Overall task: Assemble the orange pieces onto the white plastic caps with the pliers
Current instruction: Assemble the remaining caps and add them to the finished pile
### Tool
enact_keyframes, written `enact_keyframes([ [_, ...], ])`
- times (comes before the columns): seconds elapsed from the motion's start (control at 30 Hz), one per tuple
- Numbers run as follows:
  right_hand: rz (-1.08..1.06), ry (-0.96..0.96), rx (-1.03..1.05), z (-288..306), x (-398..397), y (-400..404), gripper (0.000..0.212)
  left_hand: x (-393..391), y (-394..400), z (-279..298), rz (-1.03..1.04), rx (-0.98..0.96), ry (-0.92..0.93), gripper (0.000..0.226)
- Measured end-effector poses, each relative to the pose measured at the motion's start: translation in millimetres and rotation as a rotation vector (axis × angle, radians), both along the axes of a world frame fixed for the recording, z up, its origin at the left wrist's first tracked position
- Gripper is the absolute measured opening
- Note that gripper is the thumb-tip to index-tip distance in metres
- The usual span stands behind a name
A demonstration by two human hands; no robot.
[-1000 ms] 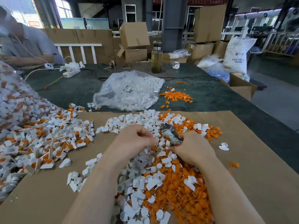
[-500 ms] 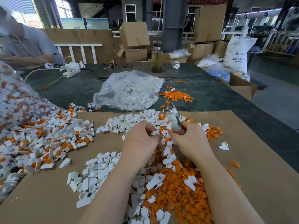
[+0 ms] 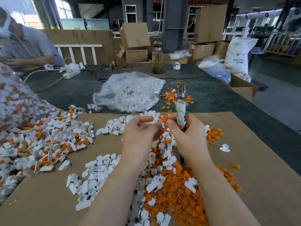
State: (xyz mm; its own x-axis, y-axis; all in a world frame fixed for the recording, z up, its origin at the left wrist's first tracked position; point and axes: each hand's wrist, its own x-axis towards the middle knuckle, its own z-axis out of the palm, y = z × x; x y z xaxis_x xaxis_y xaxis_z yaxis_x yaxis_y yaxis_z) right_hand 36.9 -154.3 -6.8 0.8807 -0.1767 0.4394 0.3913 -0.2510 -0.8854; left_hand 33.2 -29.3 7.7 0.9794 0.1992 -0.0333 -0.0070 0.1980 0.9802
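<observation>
Left hand (image 3: 140,132) pinches a white cap (image 3: 152,121); right hand (image 3: 190,137) grips upright pliers (image 3: 180,106) at centre. Orange pieces (image 3: 184,199) at 6 o'clock on cardboard (image 3: 260,185); bag (image 3: 128,92), bottle (image 3: 157,58) at 12, warehouse boxes (image 3: 135,36) beyond

A sheet of brown cardboard (image 3: 244,185) covers the near part of the table (image 3: 211,95), which has a dark green surface. At the far edge of the table stands a glass bottle (image 3: 157,58) with yellowish liquid, and a phone (image 3: 127,67) lies flat to the left of it. Farther left lies a white power strip (image 3: 71,70) with cables. Another person in a grey shirt (image 3: 31,46) sits at the far left. Behind the table are stacked cardboard boxes (image 3: 135,41). At the far right stands a white sack (image 3: 239,54) with printed letters, near an open carton (image 3: 242,88).
</observation>
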Motion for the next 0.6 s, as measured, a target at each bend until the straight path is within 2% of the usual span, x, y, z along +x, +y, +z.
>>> enact_keyframes([
  [0.3,-0.041,-0.059,-0.047,-3.5,0.3,5.1,0.006,-2.1,0.2,3.1,-0.037,-0.164,0.040,0.012],
  [0.47,-0.055,-0.076,-0.012,-1.7,-0.3,6.8,0.014,-3.3,-0.7,5.6,-0.047,-0.191,0.041,0.014],
  [0.6,-0.082,-0.061,-0.004,-2.8,-0.4,7.4,0.011,-5.4,-4.1,6.5,-0.010,-0.163,0.024,0.014],
])
